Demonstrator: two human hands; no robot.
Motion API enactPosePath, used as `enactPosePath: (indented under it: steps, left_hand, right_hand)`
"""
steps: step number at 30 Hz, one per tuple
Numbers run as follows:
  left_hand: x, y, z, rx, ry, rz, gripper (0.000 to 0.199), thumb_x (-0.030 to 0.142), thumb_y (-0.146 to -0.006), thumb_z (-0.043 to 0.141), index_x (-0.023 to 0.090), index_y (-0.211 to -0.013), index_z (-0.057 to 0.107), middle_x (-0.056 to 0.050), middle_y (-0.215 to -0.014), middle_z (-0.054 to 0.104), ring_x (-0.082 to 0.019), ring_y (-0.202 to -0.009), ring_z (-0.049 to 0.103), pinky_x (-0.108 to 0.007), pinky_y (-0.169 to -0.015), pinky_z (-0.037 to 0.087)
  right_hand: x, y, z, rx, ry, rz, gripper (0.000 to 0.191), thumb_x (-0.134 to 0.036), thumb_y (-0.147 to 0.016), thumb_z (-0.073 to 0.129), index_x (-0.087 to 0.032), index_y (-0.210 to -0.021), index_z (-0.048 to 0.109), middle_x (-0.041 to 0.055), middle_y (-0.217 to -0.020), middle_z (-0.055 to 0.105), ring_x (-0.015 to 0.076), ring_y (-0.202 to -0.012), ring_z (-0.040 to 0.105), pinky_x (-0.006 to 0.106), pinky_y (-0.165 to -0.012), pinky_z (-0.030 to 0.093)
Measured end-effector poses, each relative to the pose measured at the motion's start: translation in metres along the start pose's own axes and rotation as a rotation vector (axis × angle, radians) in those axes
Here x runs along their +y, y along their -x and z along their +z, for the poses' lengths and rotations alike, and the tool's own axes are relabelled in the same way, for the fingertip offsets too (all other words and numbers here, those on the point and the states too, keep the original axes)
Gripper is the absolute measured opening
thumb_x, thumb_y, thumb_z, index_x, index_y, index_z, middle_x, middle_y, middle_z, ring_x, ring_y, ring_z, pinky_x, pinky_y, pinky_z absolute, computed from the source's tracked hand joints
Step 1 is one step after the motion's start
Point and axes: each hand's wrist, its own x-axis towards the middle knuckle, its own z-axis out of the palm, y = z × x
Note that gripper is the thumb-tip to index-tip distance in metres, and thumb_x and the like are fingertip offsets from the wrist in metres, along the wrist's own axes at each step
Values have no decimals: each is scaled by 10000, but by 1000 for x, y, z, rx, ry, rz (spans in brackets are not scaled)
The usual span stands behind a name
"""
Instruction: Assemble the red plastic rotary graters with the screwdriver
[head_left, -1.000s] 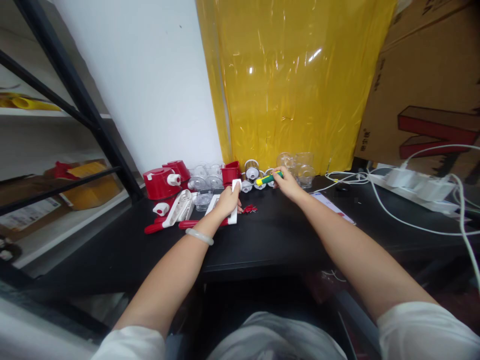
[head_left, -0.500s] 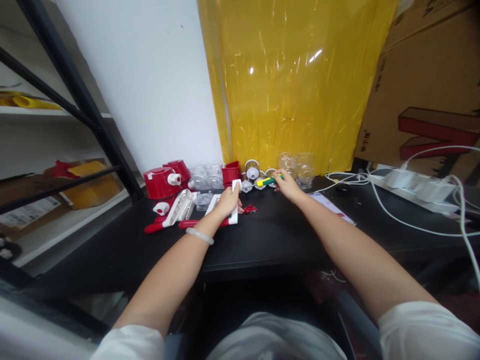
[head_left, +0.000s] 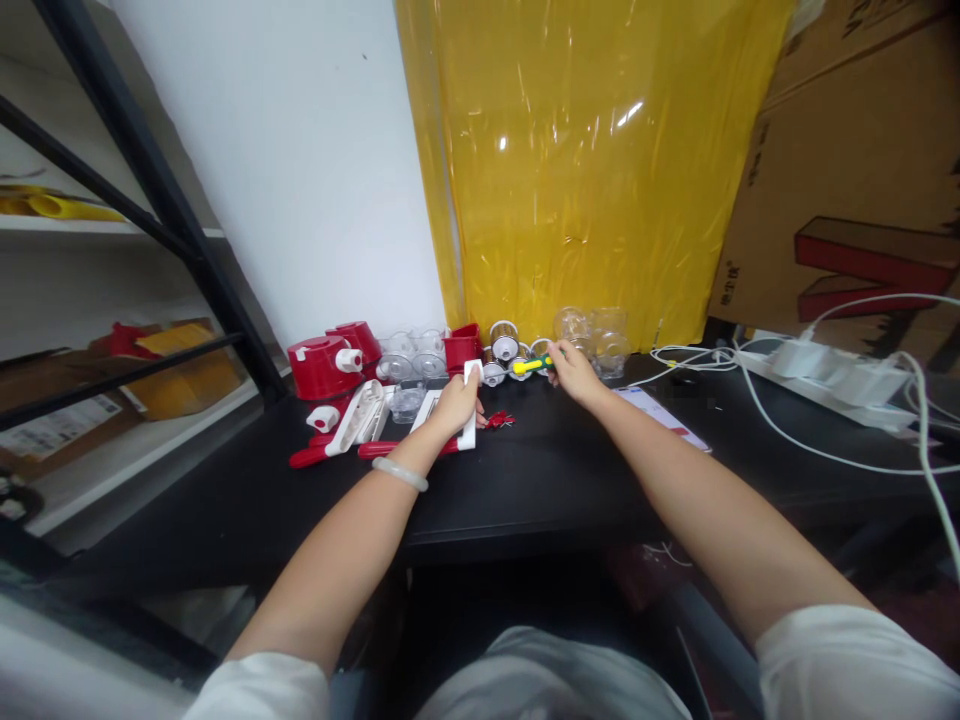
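Observation:
My left hand (head_left: 457,402) is wrapped round a white plastic part (head_left: 470,432) that stands up past the thumb. A red handle (head_left: 382,449) sticks out to its left, under my wrist. My right hand (head_left: 574,372) grips a green and yellow screwdriver (head_left: 532,365), held roughly level and pointing left toward the white part. The screwdriver's tip is too small to make out. Just right of my left hand lies a little heap of red pieces with thin metal bits (head_left: 500,421). Metal drum cylinders (head_left: 505,341) stand behind, between my hands.
At the left are red housings (head_left: 324,367), white arms with red handles (head_left: 356,418) and clear plastic cups (head_left: 415,362). More clear cups (head_left: 600,335) stand behind my right hand. A phone-like flat panel (head_left: 660,417), white cables and a power strip (head_left: 832,380) lie on the right.
The screwdriver has turned a little in my right hand, with more yellow showing on its handle. My left hand and the white part have stayed in place.

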Motion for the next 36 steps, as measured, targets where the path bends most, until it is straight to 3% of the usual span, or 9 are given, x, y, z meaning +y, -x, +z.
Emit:
enactPosePath:
  steps: [3,10,18,28,32,36]
  left_hand:
    - [-1,0,1,-9,8,-2,385,536,-1074,373,190,-969,506,31,-477,560,-185,-407,632,-238,-441,491]
    - [4,3,1,-7,7,4,383,535,-1073,379,193,-952,501,28,-484,564,-186,-409,635,-238,-437,491]
    - [4,4,1,-1,13,-1,406,552,-1065,396,187,-932,516,25,-484,565,-175,-399,628,-229,-435,487]
    - [5,5,2,-8,22,2,397,552,-1062,404,172,-1074,517,40,-495,567,-188,-407,637,-245,-444,497]
    - [6,6,2,-14,6,8,394,533,-1073,376,168,-1065,525,35,-496,566,-197,-424,646,-257,-459,509]
    - [6,5,1,-2,9,11,398,531,-1076,363,168,-1039,523,26,-511,571,-184,-422,640,-245,-450,501]
  right_hand:
    - [0,0,1,25,12,17,299,-530,-869,598,-246,-837,510,-62,-559,468,131,-497,485,266,-521,439]
    - [3,-6,5,26,-224,135,226,-409,-800,628,-241,-893,508,-56,-722,566,104,-554,543,256,-563,489]
    - [2,-2,-1,31,1,7,366,-596,-861,604,-247,-812,506,-52,-541,487,131,-489,496,270,-516,443]
    - [-2,-5,5,66,-232,177,121,-323,-847,589,-232,-881,517,-62,-686,571,94,-501,525,251,-558,494]
    - [-1,-3,0,46,-71,104,230,-451,-932,532,-240,-850,491,-43,-575,564,133,-484,545,261,-536,466]
    - [0,0,-3,29,60,20,348,-572,-910,564,-246,-815,489,-56,-488,500,136,-446,494,257,-503,426]
